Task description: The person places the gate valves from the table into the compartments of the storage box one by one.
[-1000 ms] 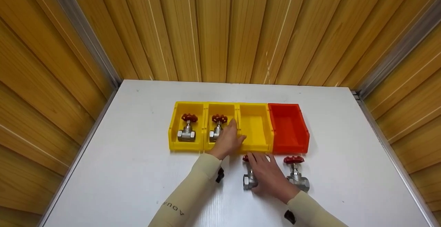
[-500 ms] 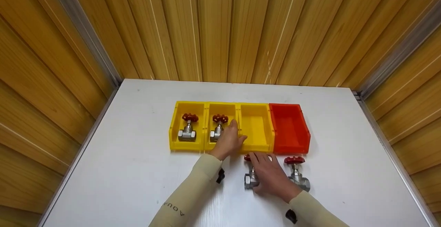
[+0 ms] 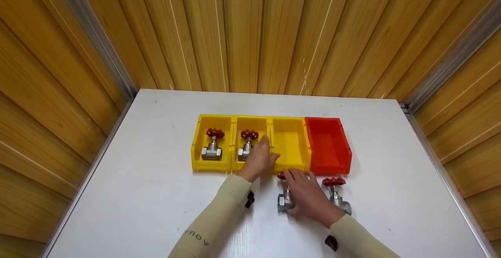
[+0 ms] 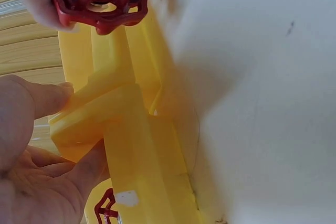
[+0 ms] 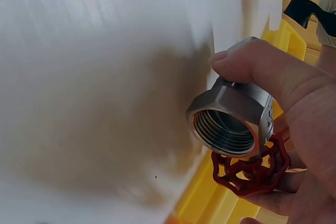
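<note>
My left hand pinches the divider between the second yellow bin and the third yellow bin; its thumb and fingers lie on either side of the yellow plastic in the left wrist view. My right hand grips a steel gate valve with a red handwheel, just in front of the third bin. In the right wrist view the thumb lies on the valve body, the fingers by the handwheel. A second valve lies in the second bin, partly behind my left hand.
Another valve lies in the leftmost yellow bin. A red bin ends the row on the right. One more valve stands on the white table beside my right hand. Wood-look walls enclose the table.
My right hand has shifted slightly toward the bins with the valve in its grip, which now sits a little higher in the head view. The left hand stays in place.
</note>
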Demonstrator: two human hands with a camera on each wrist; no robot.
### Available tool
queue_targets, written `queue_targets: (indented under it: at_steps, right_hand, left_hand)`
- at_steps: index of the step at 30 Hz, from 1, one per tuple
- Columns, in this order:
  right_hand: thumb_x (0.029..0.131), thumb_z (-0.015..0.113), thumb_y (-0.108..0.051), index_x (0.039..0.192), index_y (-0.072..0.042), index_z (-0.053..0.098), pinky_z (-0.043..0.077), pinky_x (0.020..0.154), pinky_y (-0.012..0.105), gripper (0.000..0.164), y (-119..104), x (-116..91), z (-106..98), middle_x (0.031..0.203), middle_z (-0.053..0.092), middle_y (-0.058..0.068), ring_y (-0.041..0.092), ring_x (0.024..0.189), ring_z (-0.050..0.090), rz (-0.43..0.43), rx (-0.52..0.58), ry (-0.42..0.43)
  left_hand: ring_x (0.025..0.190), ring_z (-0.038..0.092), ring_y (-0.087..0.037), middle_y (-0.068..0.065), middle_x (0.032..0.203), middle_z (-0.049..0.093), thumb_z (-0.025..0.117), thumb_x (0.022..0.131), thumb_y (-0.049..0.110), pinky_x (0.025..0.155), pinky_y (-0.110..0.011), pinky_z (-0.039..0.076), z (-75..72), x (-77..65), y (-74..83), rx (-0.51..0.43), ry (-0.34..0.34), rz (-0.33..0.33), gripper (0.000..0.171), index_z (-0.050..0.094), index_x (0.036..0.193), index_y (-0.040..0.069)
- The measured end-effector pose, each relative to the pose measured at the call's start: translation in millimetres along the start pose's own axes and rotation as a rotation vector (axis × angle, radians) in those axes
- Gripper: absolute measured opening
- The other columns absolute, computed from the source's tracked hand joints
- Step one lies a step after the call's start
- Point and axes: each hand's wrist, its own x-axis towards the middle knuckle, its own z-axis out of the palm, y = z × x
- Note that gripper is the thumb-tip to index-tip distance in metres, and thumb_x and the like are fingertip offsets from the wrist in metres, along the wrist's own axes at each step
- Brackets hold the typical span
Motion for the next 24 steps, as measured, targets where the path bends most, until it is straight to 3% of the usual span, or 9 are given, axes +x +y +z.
queue_targets:
  at_steps: [9, 24]
  right_hand:
    - [0.058, 0.091, -0.045, 0.147, -0.009, 0.036, 0.032, 0.113, 0.050, 0.110, 1.6, -0.8, -6.7, 0.147, 0.046, 0.009, 0.027, 0.133, 0.043, -0.003, -0.056, 0.011]
    - [0.059, 0.091, -0.043, 0.147, -0.011, 0.036, 0.032, 0.114, 0.049, 0.108, 6.7, 5.8, -24.0, 0.146, 0.047, 0.007, 0.025, 0.134, 0.043, 0.009, -0.058, 0.050]
  left_hand:
    - [0.127, 0.053, -0.032, -0.021, 0.148, 0.043, 0.063, 0.094, 0.028, 0.108, -0.040, 0.044, -0.3, -1.8, 1.0, 0.005, -0.015, 0.019, 0.076, 0.023, 0.150, -0.004]
    - [0.139, 0.040, -0.032, -0.018, 0.157, 0.027, 0.059, 0.096, 0.029, 0.115, -0.041, 0.033, 1.0, -4.0, -0.4, -0.033, -0.041, 0.002, 0.078, 0.015, 0.153, 0.000]
